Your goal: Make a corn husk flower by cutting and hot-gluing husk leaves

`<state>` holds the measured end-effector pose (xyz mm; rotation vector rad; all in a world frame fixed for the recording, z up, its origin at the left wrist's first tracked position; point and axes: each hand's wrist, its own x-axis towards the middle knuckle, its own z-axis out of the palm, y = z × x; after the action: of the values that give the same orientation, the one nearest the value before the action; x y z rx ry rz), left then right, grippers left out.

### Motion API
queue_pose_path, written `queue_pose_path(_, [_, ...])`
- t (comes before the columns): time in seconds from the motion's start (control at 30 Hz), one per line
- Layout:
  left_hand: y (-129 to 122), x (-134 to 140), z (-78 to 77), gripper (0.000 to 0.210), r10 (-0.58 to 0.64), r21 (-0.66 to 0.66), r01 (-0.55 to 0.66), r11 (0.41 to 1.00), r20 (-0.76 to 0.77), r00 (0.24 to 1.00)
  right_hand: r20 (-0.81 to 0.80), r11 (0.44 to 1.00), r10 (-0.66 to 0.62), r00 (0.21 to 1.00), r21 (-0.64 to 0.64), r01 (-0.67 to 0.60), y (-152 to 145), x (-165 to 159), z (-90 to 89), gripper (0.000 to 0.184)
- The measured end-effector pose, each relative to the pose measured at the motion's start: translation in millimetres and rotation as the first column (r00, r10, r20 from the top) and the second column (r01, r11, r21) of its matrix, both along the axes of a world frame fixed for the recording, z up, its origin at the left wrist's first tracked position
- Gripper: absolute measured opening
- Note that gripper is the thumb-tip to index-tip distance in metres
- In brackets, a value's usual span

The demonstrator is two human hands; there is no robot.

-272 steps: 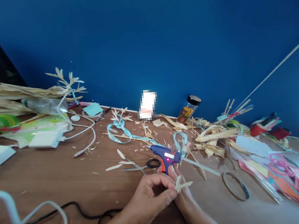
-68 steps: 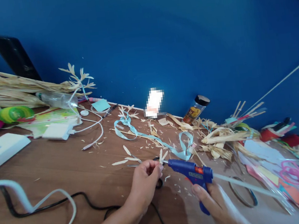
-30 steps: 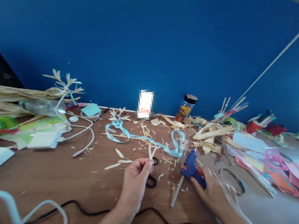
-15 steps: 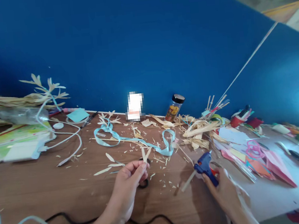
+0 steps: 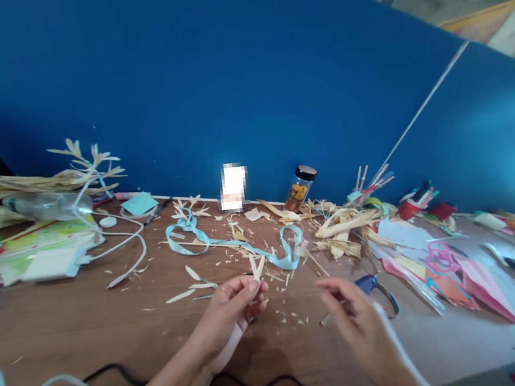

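Observation:
Pinched upright between the thumb and fingers of my left hand [image 5: 237,309] are pale corn husk petals [image 5: 257,268], joined at the base in a V. My right hand [image 5: 361,323] hovers over the table with nothing in it, its fingers loosely bent and apart. Just behind it lies a blue glue gun [image 5: 367,283], partly covered by that hand. Loose husk petals [image 5: 193,273] rest to the left of my left hand. Beyond both hands, a light blue ribbon [image 5: 230,243] curls across the table, tied around a husk flower [image 5: 190,208].
At the left are a white power bank [image 5: 51,264] with cables, a plastic bottle [image 5: 51,206] and husk bundles. A black-lidded jar [image 5: 300,188] stands by the blue wall. Coloured papers [image 5: 483,286] and dried husks [image 5: 348,223] lie right. A black cord [image 5: 277,378] crosses the front.
My right hand has let go of the glue gun, now lying on the table, and moved left toward my left hand. My left hand still pinches the petals. The view shifted slightly.

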<state>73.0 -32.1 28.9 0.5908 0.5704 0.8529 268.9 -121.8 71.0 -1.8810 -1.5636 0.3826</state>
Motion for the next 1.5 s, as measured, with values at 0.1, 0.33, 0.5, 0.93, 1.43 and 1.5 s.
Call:
queue_pose_path(0.1, [0, -3, -1.4, 0.010, -0.037, 0.009, 0.036, 0.999, 0.009, 0.999, -0.203, 0.992, 0.122, 0.971, -0.001, -0.125, 30, -31, -0.6, 0.022])
queue_pose_path(0.33, [2, -10, -9.2, 0.010, -0.058, 0.076, 0.062, 0.995, -0.058, 0.997, -0.579, 0.965, 0.176, 0.796, -0.056, -0.255, 65, -48, -7.1, 0.018])
queue_pose_path(0.5, [2, -8, -16.2, 0.014, -0.029, 0.148, 0.046, 0.988, -0.117, 0.993, -0.644, 0.940, 0.240, 0.727, -0.031, -0.339, 72, -54, -12.0, 0.015])
queue_pose_path(0.93, [0, -5, -21.7, 0.011, -0.024, 0.096, 0.033, 0.995, -0.100, 0.995, -0.809, 0.927, 0.168, 0.563, -0.064, -0.369, 76, -52, -31.2, 0.015])
queue_pose_path(1.43, [4, -3, -27.2, 0.019, 0.225, 0.196, -0.162, 0.967, -0.365, 0.903, -0.288, 0.976, 0.210, 0.934, 0.118, -0.183, 63, -61, -17.5, 0.008])
queue_pose_path(1.5, [4, -3, -27.8, 0.019, 0.218, 0.215, -0.143, 0.966, -0.383, 0.898, -0.230, 0.979, 0.183, 0.956, 0.134, -0.156, 65, -63, -20.3, 0.008])
